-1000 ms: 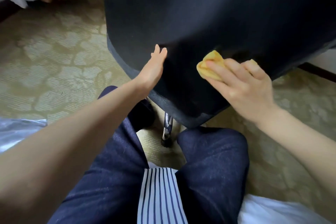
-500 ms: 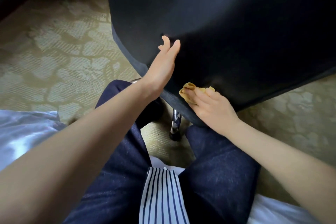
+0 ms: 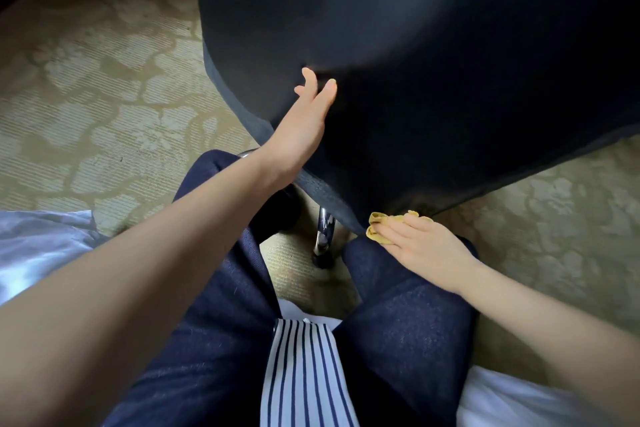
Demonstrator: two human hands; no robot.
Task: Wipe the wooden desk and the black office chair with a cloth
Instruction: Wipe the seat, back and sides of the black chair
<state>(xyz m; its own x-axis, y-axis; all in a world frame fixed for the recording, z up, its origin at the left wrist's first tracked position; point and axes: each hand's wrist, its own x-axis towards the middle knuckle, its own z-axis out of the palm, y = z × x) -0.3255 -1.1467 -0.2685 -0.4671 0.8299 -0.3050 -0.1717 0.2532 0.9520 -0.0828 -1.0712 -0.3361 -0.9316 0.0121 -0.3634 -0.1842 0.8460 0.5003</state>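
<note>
**Chair wipe at the lower edge, desk out of view**

The black office chair (image 3: pixel 433 73) is being wiped, and the stroke is judged to be at the very bottom of its upholstered shell. How much of the fabric has already been covered cannot be read from the dark surface, since no damp trace or dust line is visible. The wooden desk is not seen at all, so its state cannot be judged. The chair's other faces are likewise hidden from this angle.

The yellow cloth (image 3: pixel 378 225) is bunched against the lower rim of the chair, just beside the chrome leg (image 3: pixel 323 232) and above the person's knee. It is pressed there by the right hand (image 3: pixel 429 248), whose grip is apart: the fingers lie straight and flat over the cloth rather than curled round it, and the thumb is hidden.

The left hand (image 3: pixel 304 125) is laid higher up on the chair's side, palm flat against the fabric, fingers straight and slightly spread. Nothing is held in it, and the chair appears to be steadied by it. Patterned carpet (image 3: pixel 104 97) is seen beneath.
</note>
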